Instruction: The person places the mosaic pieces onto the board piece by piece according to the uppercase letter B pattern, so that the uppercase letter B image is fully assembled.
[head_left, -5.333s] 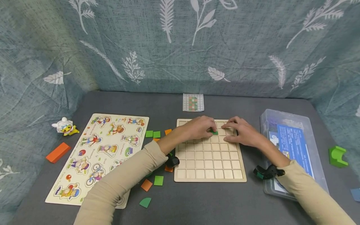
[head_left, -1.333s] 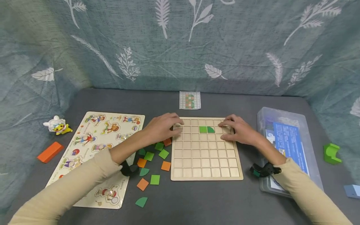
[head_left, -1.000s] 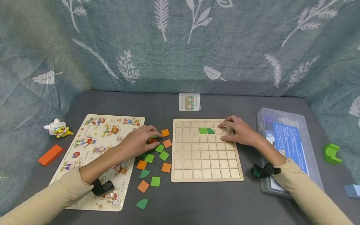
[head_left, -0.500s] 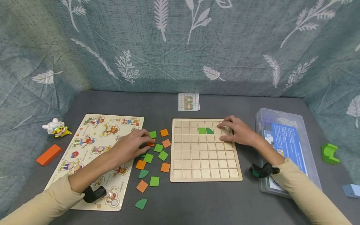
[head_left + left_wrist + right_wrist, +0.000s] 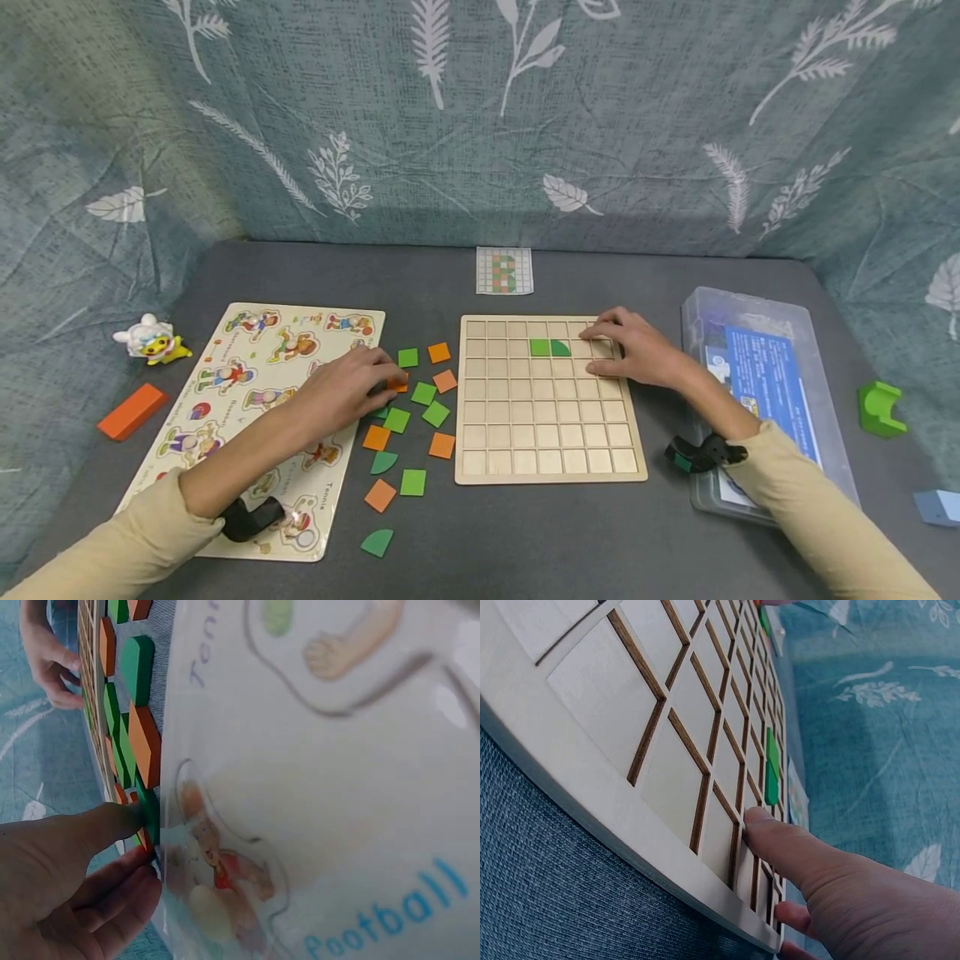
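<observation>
- Orange tile (image 5: 399,384): we pinch it with the left hand (image 5: 343,392), thumb and fingertips closed on it; in the left wrist view its edge shows between thumb and fingers (image 5: 112,889). It sits among the loose tiles, just off the right edge of the picture puzzle board (image 5: 247,400).
- Right hand (image 5: 637,354): we rest it flat, fingers extended and holding nothing, on the far right corner of the wooden grid board (image 5: 550,467); the right wrist view shows one fingertip (image 5: 759,821) pressing a cell.
- Green square tile (image 5: 539,347) and dark green quarter-round tile (image 5: 560,348): seated side by side, touching, in the grid board's second row from the far edge.
- Loose green and orange tiles (image 5: 423,412): scattered between the two boards.
- Pattern card (image 5: 505,270): beyond the grid board's far edge.
- Clear plastic box (image 5: 757,392): near the tabletop's right edge.
- Orange block (image 5: 132,410) and small toy figure (image 5: 152,340): near the left edge.
</observation>
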`<state>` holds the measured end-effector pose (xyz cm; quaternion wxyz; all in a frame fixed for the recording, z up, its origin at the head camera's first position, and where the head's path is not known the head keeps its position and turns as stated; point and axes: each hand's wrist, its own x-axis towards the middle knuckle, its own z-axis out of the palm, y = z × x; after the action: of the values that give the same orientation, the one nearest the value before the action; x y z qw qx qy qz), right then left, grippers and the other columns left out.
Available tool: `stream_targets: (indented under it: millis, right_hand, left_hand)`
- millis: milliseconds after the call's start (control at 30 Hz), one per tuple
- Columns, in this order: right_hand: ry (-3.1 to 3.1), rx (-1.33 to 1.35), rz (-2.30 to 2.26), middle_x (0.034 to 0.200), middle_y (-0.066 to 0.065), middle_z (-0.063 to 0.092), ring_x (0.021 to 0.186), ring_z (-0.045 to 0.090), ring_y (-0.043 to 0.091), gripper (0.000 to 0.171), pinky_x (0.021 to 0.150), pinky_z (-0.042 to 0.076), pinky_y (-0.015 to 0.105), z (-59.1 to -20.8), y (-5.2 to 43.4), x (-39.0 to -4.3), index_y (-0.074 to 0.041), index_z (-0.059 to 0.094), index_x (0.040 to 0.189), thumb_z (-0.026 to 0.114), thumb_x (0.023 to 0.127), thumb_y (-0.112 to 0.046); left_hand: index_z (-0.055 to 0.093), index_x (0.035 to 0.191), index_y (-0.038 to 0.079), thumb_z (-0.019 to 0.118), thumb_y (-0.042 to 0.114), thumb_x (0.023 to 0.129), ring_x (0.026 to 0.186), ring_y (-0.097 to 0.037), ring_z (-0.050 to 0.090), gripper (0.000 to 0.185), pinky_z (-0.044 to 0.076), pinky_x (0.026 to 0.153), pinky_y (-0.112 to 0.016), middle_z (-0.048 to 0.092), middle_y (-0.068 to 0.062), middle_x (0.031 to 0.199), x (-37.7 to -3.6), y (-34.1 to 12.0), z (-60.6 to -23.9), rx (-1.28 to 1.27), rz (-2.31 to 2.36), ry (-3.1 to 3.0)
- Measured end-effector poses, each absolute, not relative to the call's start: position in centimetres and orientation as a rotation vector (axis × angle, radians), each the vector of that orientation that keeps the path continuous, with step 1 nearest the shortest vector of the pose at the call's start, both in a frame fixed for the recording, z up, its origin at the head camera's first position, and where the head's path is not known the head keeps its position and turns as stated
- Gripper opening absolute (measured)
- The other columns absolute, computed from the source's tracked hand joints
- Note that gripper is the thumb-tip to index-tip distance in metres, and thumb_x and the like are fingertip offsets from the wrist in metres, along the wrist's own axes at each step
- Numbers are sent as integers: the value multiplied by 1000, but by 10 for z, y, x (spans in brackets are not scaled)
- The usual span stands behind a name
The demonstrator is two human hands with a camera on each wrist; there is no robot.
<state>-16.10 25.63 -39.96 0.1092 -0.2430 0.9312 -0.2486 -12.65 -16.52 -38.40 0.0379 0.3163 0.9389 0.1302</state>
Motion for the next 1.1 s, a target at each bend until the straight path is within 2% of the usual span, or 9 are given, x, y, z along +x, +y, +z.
stream_targets:
  millis: [300,667,867,1100]
  right_hand:
    - [2733,-715,-733,130,18,47,106,47,30,44,79,38,41,-401,256,-160,-13,62,128,72,88,-30]
    - [2740,-711,-731,131,18,47,109,46,32,46,81,39,43,-401,257,-159,-13,62,128,73,87,-29]
    - [2743,-716,-732,131,18,47,109,47,32,46,81,38,43,-400,255,-161,-13,62,128,73,87,-28]
    - [2746,-710,-733,130,19,47,109,47,33,45,82,39,44,-400,257,-160,-13,63,127,73,87,-29]
  left_hand:
    - [75,100,15,74,15,85,83,-16,58,15,47,65,-28,66,-3,95,-138,-153,-372,1113,454,2858]
    - [75,101,18,67,21,92,88,-18,57,13,47,62,-25,66,-4,102,-183,-55,-375,1459,377,2731]
    - [76,102,18,66,20,92,86,-17,56,14,46,62,-23,66,-4,102,-197,-36,-378,1441,390,2651]
    - [75,104,17,66,20,93,88,-17,56,15,47,65,-25,66,-4,103,-197,-31,-380,1413,380,2601]
